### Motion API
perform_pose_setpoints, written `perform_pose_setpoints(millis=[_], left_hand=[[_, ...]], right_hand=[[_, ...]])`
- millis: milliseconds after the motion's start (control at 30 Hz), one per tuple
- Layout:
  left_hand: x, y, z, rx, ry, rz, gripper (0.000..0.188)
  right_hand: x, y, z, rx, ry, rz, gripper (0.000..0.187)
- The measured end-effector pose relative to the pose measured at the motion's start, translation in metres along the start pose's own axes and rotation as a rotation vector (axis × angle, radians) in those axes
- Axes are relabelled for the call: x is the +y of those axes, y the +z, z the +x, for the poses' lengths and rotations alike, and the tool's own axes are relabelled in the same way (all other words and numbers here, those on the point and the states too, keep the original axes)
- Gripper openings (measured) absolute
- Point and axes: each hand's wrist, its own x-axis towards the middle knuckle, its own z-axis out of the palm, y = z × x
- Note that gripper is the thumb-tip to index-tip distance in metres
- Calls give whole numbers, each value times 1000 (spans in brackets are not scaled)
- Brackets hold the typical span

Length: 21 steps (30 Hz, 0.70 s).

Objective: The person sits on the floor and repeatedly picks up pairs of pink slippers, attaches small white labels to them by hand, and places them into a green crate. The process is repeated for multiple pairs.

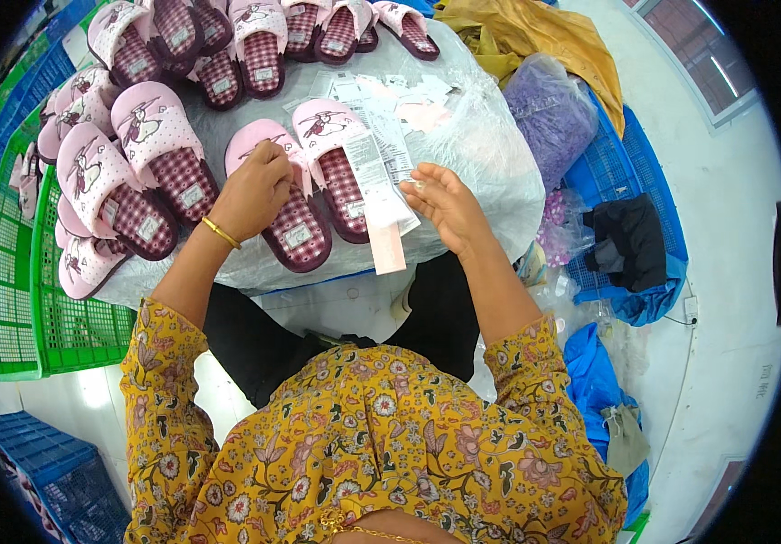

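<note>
A pair of pink slippers with dark checked insoles lies before me: the left slipper (296, 238) and the right slipper (345, 186). My left hand (253, 192), with a gold bangle at its wrist, is over the left slipper's pink upper. Its fingers are bent together in a pinch, and what is between them is hidden. Paper tags (374, 181), white with print, overlap the right slipper's side, and a pale pink tag (388, 249) hangs below them. My right hand (448, 207) is beside the tags, fingers curled and fingertips together at their edge; anything pinched there is too small to make out.
Several more pink slippers (150, 136) crowd the left and far side of the plastic-covered table (490, 154). Loose paper tags (422, 100) are scattered behind the pair. Green crates (82, 331) stand at the left, a blue basket (658, 177) with bags and dark cloth at the right.
</note>
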Motion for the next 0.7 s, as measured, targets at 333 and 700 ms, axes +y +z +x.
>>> perform_pose_setpoints(millis=[333,700], left_hand=[[20,-1,-5,213,-93,29,8],[35,1,-6,244,-46,134,10]], right_hand=[[16,-9,-55,223,-789,-798,21],[36,10,-52,211,-895,-945,18]])
